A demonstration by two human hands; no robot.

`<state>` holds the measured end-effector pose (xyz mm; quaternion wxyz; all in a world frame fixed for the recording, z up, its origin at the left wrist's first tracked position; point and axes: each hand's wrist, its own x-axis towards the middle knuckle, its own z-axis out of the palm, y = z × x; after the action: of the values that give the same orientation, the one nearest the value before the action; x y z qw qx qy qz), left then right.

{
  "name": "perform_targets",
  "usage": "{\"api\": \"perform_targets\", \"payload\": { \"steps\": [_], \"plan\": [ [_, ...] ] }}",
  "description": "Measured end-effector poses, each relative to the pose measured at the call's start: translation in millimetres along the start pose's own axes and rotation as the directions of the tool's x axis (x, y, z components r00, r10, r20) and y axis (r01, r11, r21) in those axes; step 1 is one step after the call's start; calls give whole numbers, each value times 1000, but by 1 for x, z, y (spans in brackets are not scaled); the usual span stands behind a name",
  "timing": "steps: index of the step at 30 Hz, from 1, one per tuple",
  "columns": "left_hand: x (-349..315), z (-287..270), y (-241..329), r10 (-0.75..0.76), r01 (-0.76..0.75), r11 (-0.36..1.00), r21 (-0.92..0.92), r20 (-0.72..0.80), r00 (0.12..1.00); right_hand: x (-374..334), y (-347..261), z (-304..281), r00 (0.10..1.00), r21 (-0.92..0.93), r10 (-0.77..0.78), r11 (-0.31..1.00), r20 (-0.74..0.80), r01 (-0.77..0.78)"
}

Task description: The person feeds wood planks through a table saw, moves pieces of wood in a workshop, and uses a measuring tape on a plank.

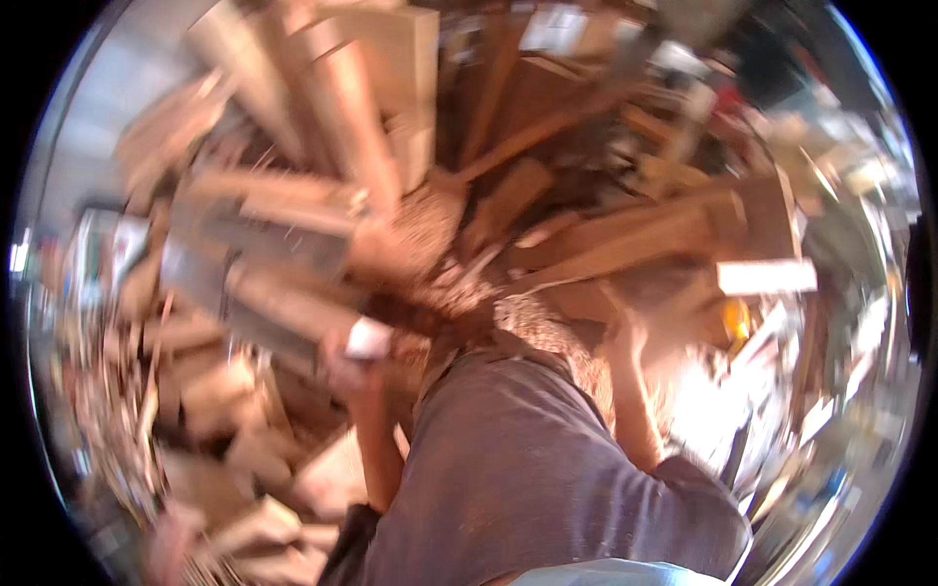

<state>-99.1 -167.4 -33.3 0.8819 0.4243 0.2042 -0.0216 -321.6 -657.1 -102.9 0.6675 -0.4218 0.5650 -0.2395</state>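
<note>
Motion blur smears much of the view. My left hand (350, 371) is closed around a small white object (368, 339), too blurred to tell its kind. A long pale piece of wood (293, 305) reaches toward that hand from the upper left; whether they touch is unclear. On the other side of my body, my right hand (625, 332) is beside a broad reddish-brown board (674, 293). Its fingers are smeared, and I cannot make out whether anything is in them.
Wood shavings (532, 322) cover the floor by my legs. Tall planks (362, 117) lean at the far left, and long boards (635, 234) lie at the right. Scattered offcuts (259, 527) fill the lower left. A yellow thing (737, 319) sits beyond my right hand.
</note>
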Motion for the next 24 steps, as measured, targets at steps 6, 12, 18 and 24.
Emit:
{"api": "perform_targets", "payload": {
  "steps": [6,12,18,24],
  "plan": [
    [-8,116,3,-36,60,961,269,-94,995,-164,-1,240,346,-350,143,663,927,662],
    [9,66,-41,229,-50,752,658,-188,955,-226,36,297,401,-445,244,709,883,548],
    [16,44,-43,326,-152,467,871,-10,945,-168,65,308,484,-497,366,850,795,174],
    [104,1,-3,381,74,426,902,-253,889,-146,92,302,457,-534,569,817,683,-219]
  ]
}}
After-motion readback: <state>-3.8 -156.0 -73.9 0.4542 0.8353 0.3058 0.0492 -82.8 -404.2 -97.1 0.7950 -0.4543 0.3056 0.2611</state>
